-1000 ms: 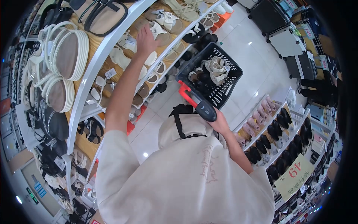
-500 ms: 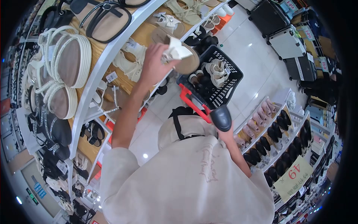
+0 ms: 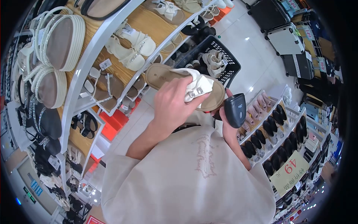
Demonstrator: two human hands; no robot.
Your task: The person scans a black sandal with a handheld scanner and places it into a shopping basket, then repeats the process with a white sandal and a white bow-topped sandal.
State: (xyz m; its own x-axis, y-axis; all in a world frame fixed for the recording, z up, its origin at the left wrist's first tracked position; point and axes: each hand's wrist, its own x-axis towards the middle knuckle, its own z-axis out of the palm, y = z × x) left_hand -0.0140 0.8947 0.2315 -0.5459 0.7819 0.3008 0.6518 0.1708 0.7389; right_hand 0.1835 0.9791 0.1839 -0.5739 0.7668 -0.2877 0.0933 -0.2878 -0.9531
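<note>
In front of my chest my left hand (image 3: 172, 99) grips a beige sandal (image 3: 213, 98) by its white strap, which carries a shiny buckle. The sandal lies across the view, its toe end close to my right hand. My right hand (image 3: 227, 125) is closed round a black handheld device (image 3: 235, 111) with a grey button. Past the sandal sits a black basket (image 3: 235, 66) with white strappy sandals (image 3: 214, 63) and dark shoes in it; the sandal and my hands hide its near side.
Shelves of sandals with a white edge (image 3: 84, 61) run along the left. At the right stands a rack of black shoes (image 3: 278, 119) with a yellow price sign (image 3: 291, 173). Suitcases (image 3: 285, 39) are at the upper right, beside the tiled floor (image 3: 251, 50).
My left hand has brought the sandal from beside the shelf down towards my chest and right hand. The black device has turned and moved slightly right and up.
</note>
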